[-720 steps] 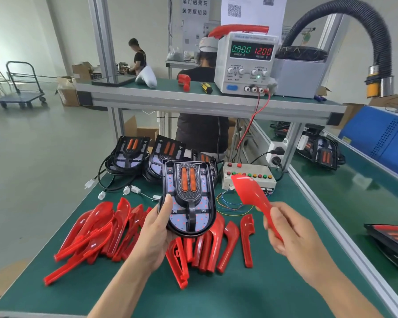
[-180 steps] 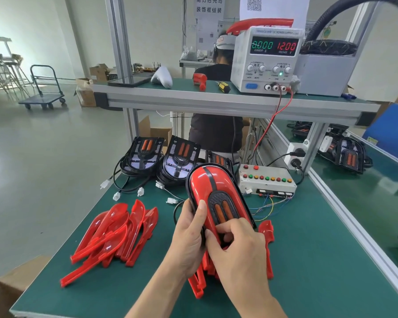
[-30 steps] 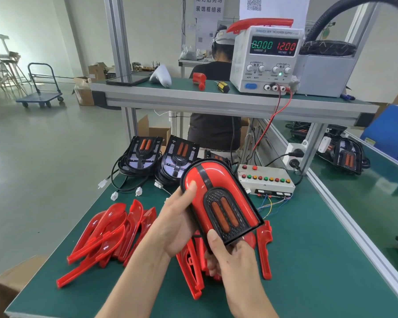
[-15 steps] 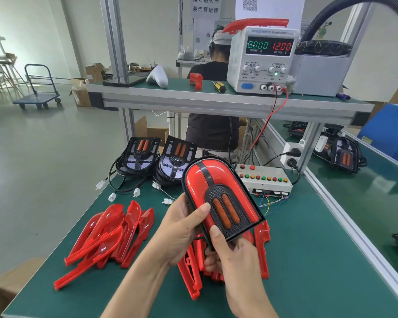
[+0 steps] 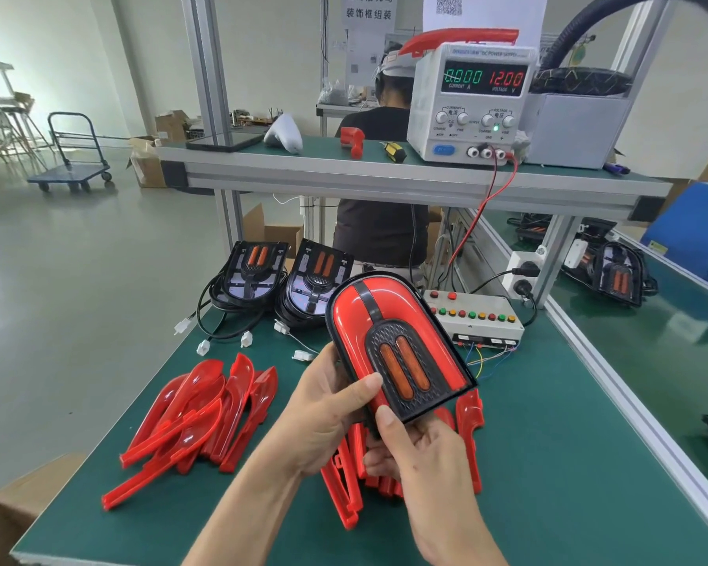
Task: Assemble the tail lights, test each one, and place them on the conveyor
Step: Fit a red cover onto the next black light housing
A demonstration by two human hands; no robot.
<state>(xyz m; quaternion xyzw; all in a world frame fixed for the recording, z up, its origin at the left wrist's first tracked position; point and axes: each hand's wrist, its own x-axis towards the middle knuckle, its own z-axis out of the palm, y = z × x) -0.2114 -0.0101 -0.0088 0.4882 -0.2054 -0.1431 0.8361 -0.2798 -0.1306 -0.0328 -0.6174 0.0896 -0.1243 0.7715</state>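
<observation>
Since half a second ago little shifts: the red, arch-shaped plastic tail light (image 5: 393, 345) sits a touch higher and tilts slightly more toward the camera, held in both hands as before, above the green-matted workbench (image 5: 569, 463). Compared with 24 seconds ago, its bare black housing now carries glossy red lenses on both sides.

A black strip runs down the middle of the red face to a black textured oval panel with two orange bars, and a thin black rim frames the whole piece. It floats clear of the bench, over a heap of loose red lens pieces (image 5: 385, 475).

The left hand (image 5: 323, 418) grips the lamp's left edge, thumb curled over the red face. The right hand (image 5: 417, 451) cups the lower end from beneath, thumb pressed on the black bottom rim.

To the right the mat lies bare up to an aluminium rail (image 5: 630, 410), beyond which runs the green conveyor belt (image 5: 671, 345) with a black tail light (image 5: 618, 277) on it. Behind the lamp stand a beige test box with coloured buttons (image 5: 479, 320) and two black uncovered tail-light housings (image 5: 287, 275) with coiled cables. A second pile of red lens pieces (image 5: 197, 418) lies to the left, near the bench's left edge. On the upper shelf a white power supply (image 5: 471, 104) reads 0.000 and 12.00
</observation>
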